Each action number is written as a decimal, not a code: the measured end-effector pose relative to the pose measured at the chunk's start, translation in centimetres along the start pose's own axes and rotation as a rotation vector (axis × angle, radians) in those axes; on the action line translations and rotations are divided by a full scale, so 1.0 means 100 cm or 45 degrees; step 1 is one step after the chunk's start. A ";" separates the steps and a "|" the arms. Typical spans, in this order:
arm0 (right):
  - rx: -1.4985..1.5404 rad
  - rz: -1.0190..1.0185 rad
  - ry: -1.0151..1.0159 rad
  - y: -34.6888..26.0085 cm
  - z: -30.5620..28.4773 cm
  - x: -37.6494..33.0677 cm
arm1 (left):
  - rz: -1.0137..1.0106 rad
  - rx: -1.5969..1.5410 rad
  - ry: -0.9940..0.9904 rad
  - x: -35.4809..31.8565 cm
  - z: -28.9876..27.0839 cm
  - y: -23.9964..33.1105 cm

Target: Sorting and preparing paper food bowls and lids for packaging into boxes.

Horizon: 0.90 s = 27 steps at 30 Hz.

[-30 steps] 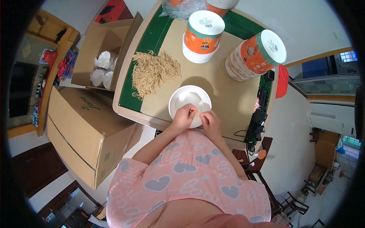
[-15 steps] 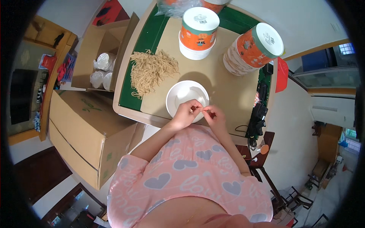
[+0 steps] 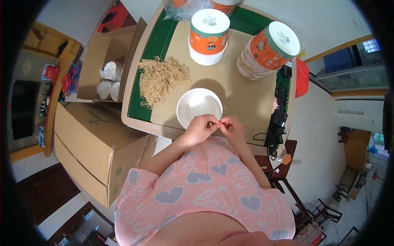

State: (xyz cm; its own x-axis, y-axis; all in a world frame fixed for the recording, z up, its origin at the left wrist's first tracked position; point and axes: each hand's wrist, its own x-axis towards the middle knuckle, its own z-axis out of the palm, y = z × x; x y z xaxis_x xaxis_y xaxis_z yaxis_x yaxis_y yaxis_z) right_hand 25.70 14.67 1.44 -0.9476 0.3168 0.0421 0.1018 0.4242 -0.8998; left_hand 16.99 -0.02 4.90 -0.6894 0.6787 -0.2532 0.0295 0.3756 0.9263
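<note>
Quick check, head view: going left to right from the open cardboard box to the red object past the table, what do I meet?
Open cardboard box, tangled tan cords, white bowl, right hand, rightmost orange tub stack, red object.

At the worktop's [image 3: 141,126] near edge, the white bowl [image 3: 197,104] looks smooth, with a soft sheen from here. The tan sheet [image 3: 250,102] under it seems to be matt paper. By the left edge, the string heap [image 3: 164,78] looks rough and fibrous. Toward the far edge, the bag [image 3: 186,11] is crinkled, glossy clear plastic; the orange tub [image 3: 208,43] looks like smooth coated paper.
</note>
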 end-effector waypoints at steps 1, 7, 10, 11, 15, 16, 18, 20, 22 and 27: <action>0.000 -0.001 0.002 0.000 -0.001 0.000 | 0.004 -0.030 -0.011 -0.002 0.000 -0.001; 0.020 -0.032 -0.030 0.015 0.003 -0.001 | -0.057 -0.244 -0.107 -0.015 -0.007 0.007; 0.002 -0.063 -0.009 0.027 0.004 -0.001 | -0.096 -0.356 -0.143 -0.021 -0.013 0.005; 0.024 -0.076 -0.024 0.027 0.003 0.000 | -0.112 -0.361 -0.143 -0.022 -0.016 0.004; -0.003 -0.053 -0.096 0.040 -0.004 0.009 | -0.159 -0.055 0.060 -0.025 -0.036 -0.004; 0.000 -0.052 -0.095 0.043 -0.010 0.015 | -0.147 0.065 0.114 -0.024 -0.043 -0.007; -0.054 0.086 -0.208 0.042 -0.024 0.035 | -0.126 0.276 0.229 -0.025 -0.055 -0.026; -0.110 0.030 -0.294 0.023 -0.041 0.064 | -0.139 0.319 0.278 -0.024 -0.063 -0.037; -0.168 -0.028 -0.373 0.019 -0.049 0.092 | -0.159 0.318 0.328 -0.023 -0.065 -0.047; -0.278 -0.706 -0.018 -0.055 -0.050 0.117 | -0.105 0.219 0.391 -0.016 -0.055 -0.045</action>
State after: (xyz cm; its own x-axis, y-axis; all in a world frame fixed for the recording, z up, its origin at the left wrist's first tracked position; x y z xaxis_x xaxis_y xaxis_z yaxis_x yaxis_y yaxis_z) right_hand 15.62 20.30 9.04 -0.8807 -0.0125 0.4734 -0.3509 0.6885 -0.6347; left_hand 13.94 -6.24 2.70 -0.8790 0.4301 -0.2056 0.0678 0.5397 0.8392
